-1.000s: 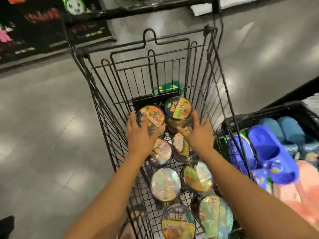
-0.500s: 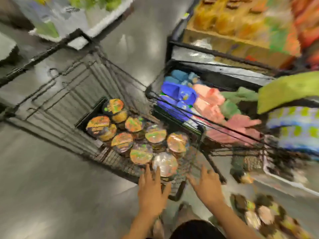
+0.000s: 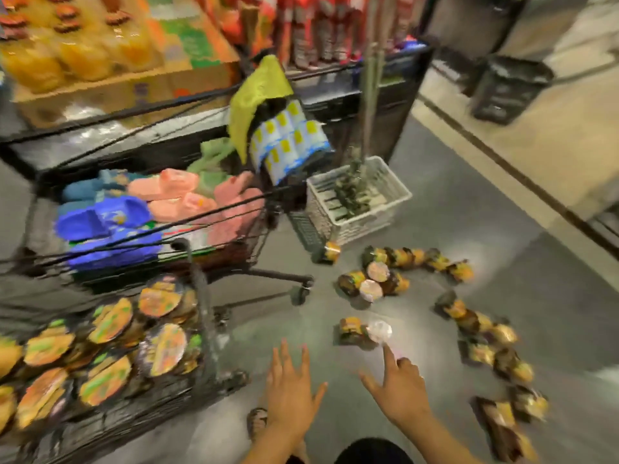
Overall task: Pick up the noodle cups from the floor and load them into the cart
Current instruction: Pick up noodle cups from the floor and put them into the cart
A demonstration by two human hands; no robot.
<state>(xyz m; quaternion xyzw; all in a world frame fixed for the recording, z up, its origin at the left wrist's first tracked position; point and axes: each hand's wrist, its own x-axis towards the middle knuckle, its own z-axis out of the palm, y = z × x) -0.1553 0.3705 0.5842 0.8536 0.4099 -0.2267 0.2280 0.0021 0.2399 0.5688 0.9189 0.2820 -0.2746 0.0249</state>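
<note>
The black wire cart point(image 3: 204, 316) stands at lower left, holding several noodle cups point(image 3: 104, 356) with colourful lids. More noodle cups lie on the grey floor at right: one nearest cup point(image 3: 365, 331), a cluster point(image 3: 371, 279) behind it, and a curved row point(image 3: 489, 343) running toward the lower right. My left hand point(image 3: 291, 393) is spread open above the floor, empty. My right hand point(image 3: 398, 386) is open too, its forefinger stretched toward the nearest cup, just short of it. The whole view is motion-blurred.
A second cart point(image 3: 261, 229) with blue and pink slippers stands behind the first. A white plastic basket point(image 3: 365, 222) sits on the floor beyond the cups. Shelves with orange bottles point(image 3: 77, 51) fill the back. A sandalled foot point(image 3: 258, 423) shows below my hands.
My hands left the cups inside the cart and pulled back out empty. The view swung right and down, from the cart to the cups on the floor.
</note>
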